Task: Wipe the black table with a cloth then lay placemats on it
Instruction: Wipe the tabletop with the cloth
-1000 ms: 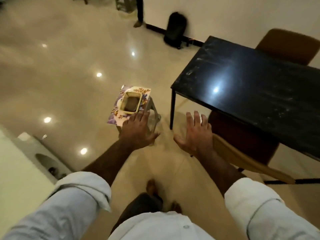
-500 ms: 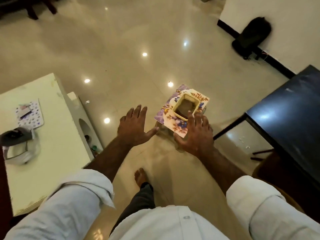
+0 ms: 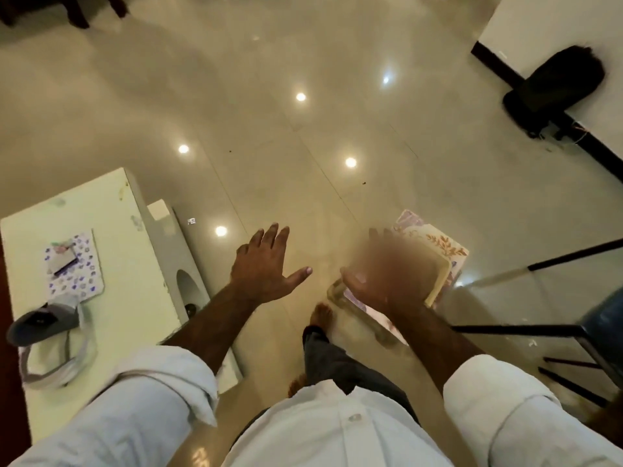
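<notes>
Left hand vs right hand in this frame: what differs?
The left hand is sharp, with fingers spread; the right hand is motion-blurred. The left hand hangs over glossy beige floor tile; the right hand overlaps a cream rectangular box on floral-patterned placemats, contact unclear. Both are open, palm down, with rolled white sleeves.

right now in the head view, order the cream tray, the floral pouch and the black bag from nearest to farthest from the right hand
1. Cream tray, just beside the right hand.
2. Floral pouch, left, on the white table.
3. Black bag, far right, by the wall.
</notes>
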A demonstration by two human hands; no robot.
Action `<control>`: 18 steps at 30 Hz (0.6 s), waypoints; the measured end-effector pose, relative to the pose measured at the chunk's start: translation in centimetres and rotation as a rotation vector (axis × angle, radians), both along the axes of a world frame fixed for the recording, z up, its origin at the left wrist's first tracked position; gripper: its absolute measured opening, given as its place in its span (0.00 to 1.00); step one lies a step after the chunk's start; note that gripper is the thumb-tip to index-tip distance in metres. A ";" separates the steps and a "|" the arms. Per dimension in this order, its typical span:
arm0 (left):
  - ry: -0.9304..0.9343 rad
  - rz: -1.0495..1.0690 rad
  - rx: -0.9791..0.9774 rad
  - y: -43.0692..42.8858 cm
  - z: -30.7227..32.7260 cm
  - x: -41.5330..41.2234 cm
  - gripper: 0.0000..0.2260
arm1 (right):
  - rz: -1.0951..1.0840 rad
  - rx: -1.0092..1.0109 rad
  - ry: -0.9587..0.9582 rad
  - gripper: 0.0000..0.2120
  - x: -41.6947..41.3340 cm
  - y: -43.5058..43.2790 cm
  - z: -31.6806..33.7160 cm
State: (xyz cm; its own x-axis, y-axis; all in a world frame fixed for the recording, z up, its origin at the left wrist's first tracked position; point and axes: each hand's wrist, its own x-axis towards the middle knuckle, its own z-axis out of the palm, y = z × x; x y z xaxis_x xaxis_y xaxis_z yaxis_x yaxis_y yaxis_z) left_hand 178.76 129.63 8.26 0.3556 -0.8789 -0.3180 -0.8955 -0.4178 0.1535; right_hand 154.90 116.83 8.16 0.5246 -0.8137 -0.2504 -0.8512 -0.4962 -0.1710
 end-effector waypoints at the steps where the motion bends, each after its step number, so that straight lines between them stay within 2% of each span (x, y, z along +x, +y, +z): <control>1: -0.002 -0.003 0.000 -1.8 -0.4 1.3 0.51 | 0.004 0.010 -0.009 0.54 1.2 -1.9 -0.7; 11: 0.030 -0.118 0.054 -21.5 0.0 10.6 0.50 | -0.148 0.039 0.031 0.53 9.1 -18.3 -1.3; 18: 0.049 -0.381 0.070 -39.4 -2.0 15.7 0.52 | -0.395 0.065 0.033 0.53 12.8 -29.6 -3.2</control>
